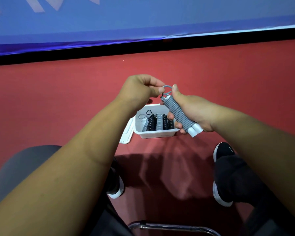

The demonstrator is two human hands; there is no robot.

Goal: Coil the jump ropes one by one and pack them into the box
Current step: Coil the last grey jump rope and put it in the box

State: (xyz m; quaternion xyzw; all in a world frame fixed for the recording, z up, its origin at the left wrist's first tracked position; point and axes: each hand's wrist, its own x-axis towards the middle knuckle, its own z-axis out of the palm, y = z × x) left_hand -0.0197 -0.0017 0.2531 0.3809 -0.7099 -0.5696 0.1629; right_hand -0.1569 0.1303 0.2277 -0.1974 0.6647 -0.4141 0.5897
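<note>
A white lid (126, 132) lies on the red floor (58, 92), touching the box at the box's 9 o'clock side. Above it, the left hand (140, 87) is raised at about 11 o'clock from the box. Its thumb and forefinger are drawn narrow and pinch a small grey loop (168, 88), while the other fingers (149, 82) are curled in.

The white box (156, 133) stands open on the floor near the middle of the view. It holds a row of coiled jump ropes (158, 123), some black and some grey, standing side by side.

The loop sticks out from the 11 o'clock end of the grey jump rope (177, 113), which is wound into a tight coil around its own white handles (195, 130). This bundle is held in the air above the box's 2 o'clock corner and slants from 11 o'clock down to 5 o'clock, with the handle ends showing at the lower end.

The right hand (191, 111) grips the bundle. Its fingers (171, 115) wrap round the coil from below, and its thumb lies along the top toward the loop.

At 4 o'clock from the box, a black shoe (223, 152) with a white sole rests on the floor.
</note>
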